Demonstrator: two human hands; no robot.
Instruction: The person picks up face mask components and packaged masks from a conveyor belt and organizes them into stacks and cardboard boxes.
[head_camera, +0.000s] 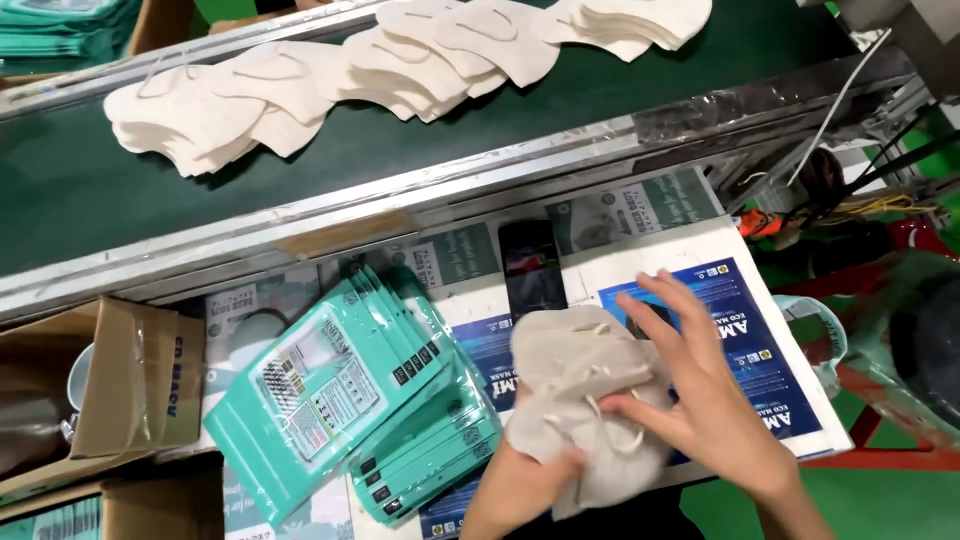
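On the white worktable (700, 245) below the conveyor, item one: a small stack of beige fabric face masks with ear loops (585, 385), held between both my hands at the table's near edge. My left hand (525, 485) cups the stack from underneath, fingers curled shut against its lower edge. My right hand (705, 395) lies over the top, fingers spread wide, thumb pressing into the cloth.

Item two: a fanned pile of teal plastic retail pouches (345, 395), just left of the masks, touching the table and partly overhanging a brown cardboard carton (140, 375).

Item three: a black phone (532, 268), lying flat beyond the masks.

Item four: more beige masks in overlapping rows (330, 85) on the dark green conveyor belt (100, 200), well apart from my hands.

Risks, as I judge them: the stack is loose and uneven, so the top masks may slide off; the ear loops may tangle; the near edge is close, and a mask may drop to the floor; the fanned pouches may slip into the carton.
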